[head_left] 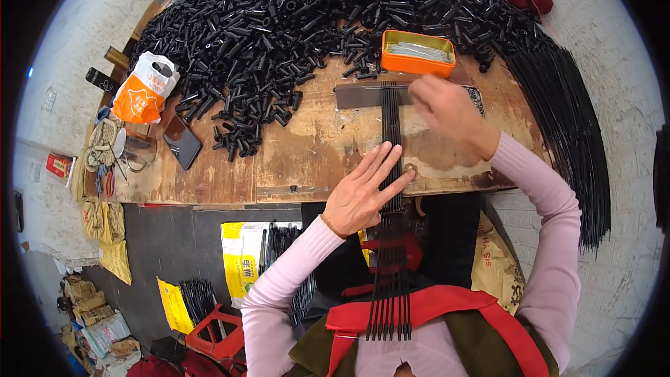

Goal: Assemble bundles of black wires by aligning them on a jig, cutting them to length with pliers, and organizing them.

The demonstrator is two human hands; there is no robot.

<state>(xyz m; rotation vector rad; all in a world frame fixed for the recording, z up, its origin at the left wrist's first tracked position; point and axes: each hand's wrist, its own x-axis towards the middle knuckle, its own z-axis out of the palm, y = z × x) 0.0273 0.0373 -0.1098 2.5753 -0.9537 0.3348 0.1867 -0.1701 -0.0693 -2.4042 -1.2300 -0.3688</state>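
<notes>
A flat row of long thin black rods (pixel 391 119) runs from a dark flat strip (pixel 354 97) on the table, over the table's edge, to my lap. My left hand (pixel 363 192) lies across the rods with its fingers stretched out, pressing them down. Just right of the rods' far ends is my right hand (pixel 450 108), its fingers drawn together; whatever they may hold is too small to see. Behind it stands an orange tin (pixel 413 63) with thin silvery pins (pixel 419 51) inside.
A large heap of black tubular parts (pixel 279 28) covers the table's far side. More long black rods (pixel 565 132) hang over its right edge. A phone (pixel 182 142) and an orange-white bag (pixel 145 91) lie at left. A red stool (pixel 216 335) stands below.
</notes>
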